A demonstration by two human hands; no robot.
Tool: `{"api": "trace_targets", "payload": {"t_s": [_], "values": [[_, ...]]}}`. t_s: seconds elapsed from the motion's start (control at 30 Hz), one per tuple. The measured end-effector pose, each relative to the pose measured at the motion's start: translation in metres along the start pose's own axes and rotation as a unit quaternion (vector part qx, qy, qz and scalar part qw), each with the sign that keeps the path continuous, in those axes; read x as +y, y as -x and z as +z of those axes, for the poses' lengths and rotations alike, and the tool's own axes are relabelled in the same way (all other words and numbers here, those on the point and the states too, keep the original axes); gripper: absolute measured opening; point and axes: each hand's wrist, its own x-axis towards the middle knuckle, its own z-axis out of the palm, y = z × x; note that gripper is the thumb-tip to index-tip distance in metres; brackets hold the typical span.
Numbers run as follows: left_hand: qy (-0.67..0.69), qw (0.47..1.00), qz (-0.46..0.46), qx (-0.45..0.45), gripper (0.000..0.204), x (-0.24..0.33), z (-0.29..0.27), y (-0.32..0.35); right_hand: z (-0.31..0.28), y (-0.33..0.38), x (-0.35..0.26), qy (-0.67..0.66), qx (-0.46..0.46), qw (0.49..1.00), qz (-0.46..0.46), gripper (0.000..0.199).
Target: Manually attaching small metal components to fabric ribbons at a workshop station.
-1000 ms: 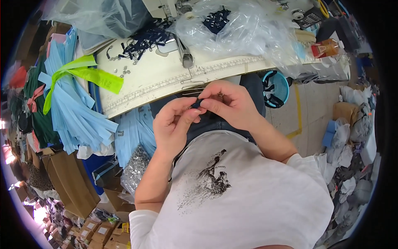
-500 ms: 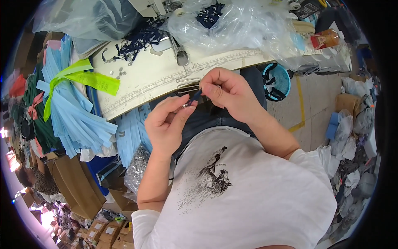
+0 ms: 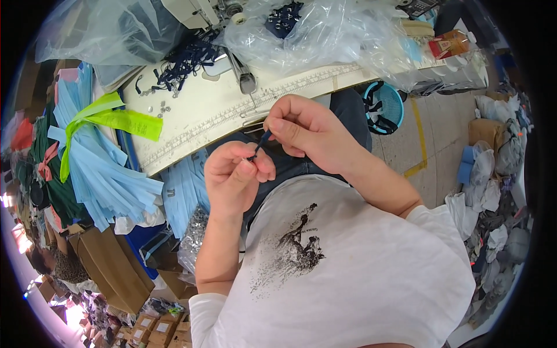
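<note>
Against a second ago, my hands have drawn apart, leaving one navy strap (image 3: 263,141) exposed between them, above my lap. My right hand (image 3: 308,129) pinches its upper end, my left hand (image 3: 230,178) its lower. Worktable (image 3: 191,137) count: one metal scoop (image 3: 248,84); one navy strap heap (image 3: 188,62), too tangled to tally.

White worktbl (image 3: 188,119) w/ ruler scale (image 3: 307,86) nr front edge; grey flr (image 3: 397,156) on R w/ yellow line (image 3: 422,139); cardboard bxs (image 3: 145,327) lower L; bright pinkish light (image 3: 74,316) far L
</note>
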Motion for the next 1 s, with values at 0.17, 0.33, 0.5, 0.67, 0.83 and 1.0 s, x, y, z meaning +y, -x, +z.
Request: {"api": "trace_targets", "payload": {"t_s": [0.17,0.33,0.5,0.67,0.83,1.0], "values": [[0.030,0.999,0.019,-0.024,0.025,-0.001,-0.002,0.001,0.007,-0.001,-0.001,0.023,0.028,0.999,-0.001,0.012],[-0.178,0.983,0.027,0.024,0.025,0.019,0.004,0.001,0.012,0.005,-0.009,0.093,0.045,0.993,-0.053,0.012],[-0.296,0.952,0.030,0.073,0.026,0.018,0.001,-0.003,0.013,0.007,-0.014,0.057,0.033,0.995,-0.071,0.012],[-0.415,0.902,0.106,0.052,0.020,0.015,-0.004,0.000,0.016,0.006,-0.018,0.088,0.058,0.990,-0.090,0.012],[-0.284,0.948,0.137,0.044,0.018,0.008,0.000,0.002,0.013,0.001,-0.009,0.052,0.064,0.994,-0.071,0.013],[-0.193,0.968,0.151,0.057,0.020,0.005,0.001,0.004,0.017,0.000,-0.006,0.039,0.066,0.996,-0.038,0.013]]}}
